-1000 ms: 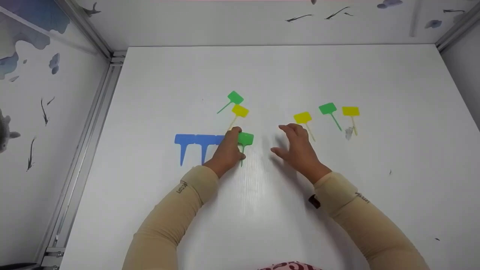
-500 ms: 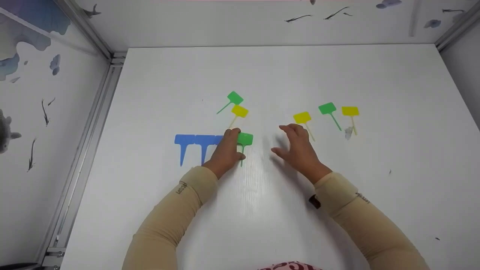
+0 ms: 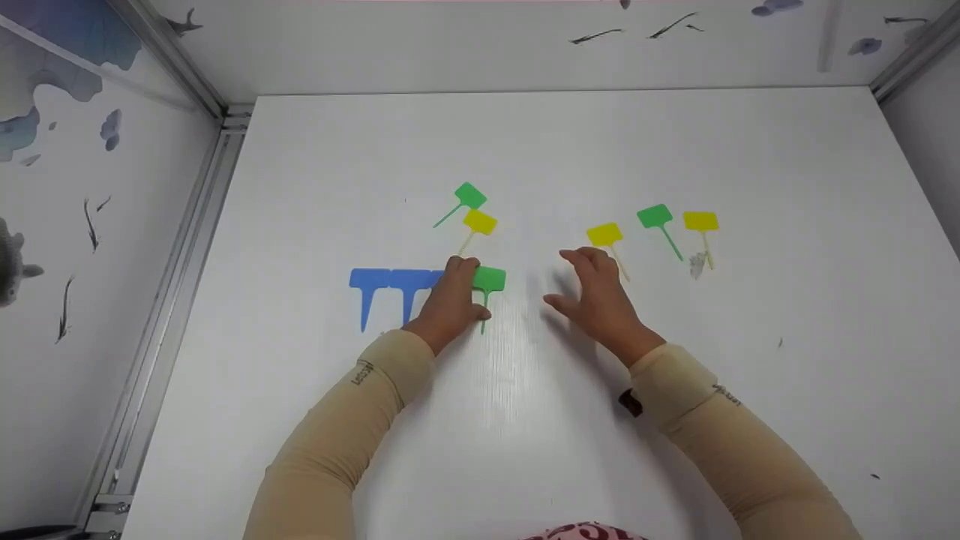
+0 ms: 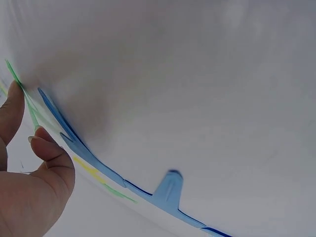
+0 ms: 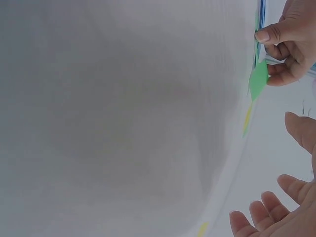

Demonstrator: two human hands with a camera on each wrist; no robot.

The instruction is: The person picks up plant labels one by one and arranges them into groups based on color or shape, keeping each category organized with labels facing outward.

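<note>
1. A white tabletop (image 3: 510, 435) is seen from above, with flat, T-shaped plant labels lying on it and a person's two hands reaching in from the near side.
2. Left of centre, a row of blue plant labels (image 3: 370, 279) lies head to head, stems pointing near. The left hand (image 3: 448, 300) covers the row's right end.
3. That hand pinches a small green plant label (image 3: 491, 279), fingertips at the head, thumb by the stem. The label sits just right of the blue row, its stem also pointing near. Whether it touches the last blue head is hidden.
4. The right hand (image 3: 598, 304) is held apart to the right, fingers loosely spread, gripping nothing. It is near a yellow plant label (image 3: 604, 235) lying on its far side.
5. Farther right lie a second green label (image 3: 655, 217) and a second yellow label (image 3: 700, 221). Beyond the left hand lie a third yellow label (image 3: 480, 222) and, farther still, a third green label (image 3: 471, 196).
6. The step in hand appears to be lining the pinched label up with the row's end.
7. The next move probably calls for levelling its head with the blue ones, then parting thumb and fingers gently, so the thin stem does not swing.
</note>
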